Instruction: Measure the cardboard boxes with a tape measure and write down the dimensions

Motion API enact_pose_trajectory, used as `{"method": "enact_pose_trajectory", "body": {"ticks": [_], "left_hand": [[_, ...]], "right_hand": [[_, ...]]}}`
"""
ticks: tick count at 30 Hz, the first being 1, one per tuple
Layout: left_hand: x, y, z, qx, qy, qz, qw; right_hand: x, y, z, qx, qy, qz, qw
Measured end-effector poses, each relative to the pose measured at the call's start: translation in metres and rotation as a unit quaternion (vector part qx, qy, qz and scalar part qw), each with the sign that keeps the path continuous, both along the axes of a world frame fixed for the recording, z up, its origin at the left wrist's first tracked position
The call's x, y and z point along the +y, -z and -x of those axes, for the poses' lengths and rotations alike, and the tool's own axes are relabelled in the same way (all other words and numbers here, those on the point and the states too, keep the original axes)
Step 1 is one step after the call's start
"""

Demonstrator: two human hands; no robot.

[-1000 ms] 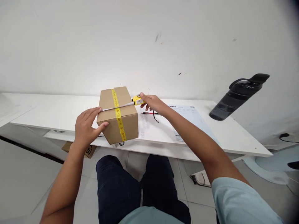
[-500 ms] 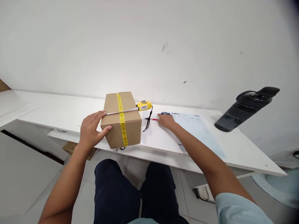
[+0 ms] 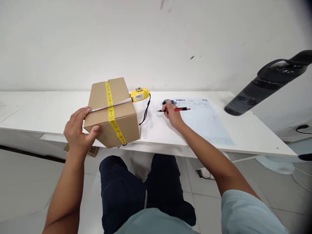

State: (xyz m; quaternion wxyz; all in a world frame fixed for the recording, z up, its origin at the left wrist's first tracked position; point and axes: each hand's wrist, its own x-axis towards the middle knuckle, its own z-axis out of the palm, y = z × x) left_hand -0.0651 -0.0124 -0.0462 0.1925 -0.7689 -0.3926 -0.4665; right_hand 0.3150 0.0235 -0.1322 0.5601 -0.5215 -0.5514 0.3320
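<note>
My left hand (image 3: 79, 130) grips the near left corner of a brown cardboard box (image 3: 97, 97), fingers on top and thumb on the front face. Its fingertips press the end of a tape measure's pale blade (image 3: 119, 102) to the box edge. Across the box top the blade runs to the yellow tape measure case (image 3: 140, 94) at the right edge, its black wrist strap (image 3: 145, 112) hanging down. In a writing grip, my right hand (image 3: 174, 117) holds a red and black pen (image 3: 181, 109), tip pointing left over a white sheet (image 3: 158, 130) with faint marks.
Behind my right hand lies a small dark blue object (image 3: 168, 102), partly hidden. A light blue printed form (image 3: 202, 120) is right of it. A dark water bottle (image 3: 258, 87) stands on the right of the white desk (image 3: 44, 107), which backs onto a wall.
My right hand has lifted the pen from the paper area and turned it into a writing grip. The camera view has shifted; my left hand keeps hold of the box and blade end.
</note>
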Motion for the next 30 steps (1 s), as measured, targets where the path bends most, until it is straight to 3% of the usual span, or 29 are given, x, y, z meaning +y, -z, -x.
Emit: {"method": "enact_pose_trajectory", "body": {"ticks": [4,16,19,24,30], "left_hand": [[0.022,-0.001,0.001,0.003,0.000,0.004,1.000],[0.088,0.007,-0.001,-0.044,0.029,0.045,0.998],[0.093,0.011,-0.006,-0.063,0.049,0.040,0.996],[0.091,0.017,-0.011,-0.085,0.018,0.070,0.994],[0.090,0.019,-0.014,-0.119,0.046,0.080,0.989]], "right_hand": [[-0.013,0.004,0.016,0.037,-0.101,0.085,0.991],[-0.026,0.005,0.027,-0.068,-0.047,0.084,0.993],[-0.026,0.006,0.027,-0.075,-0.040,0.075,0.994],[-0.027,0.007,0.026,-0.089,-0.042,0.073,0.992],[-0.029,0.005,0.027,-0.088,-0.045,0.087,0.991]]}}
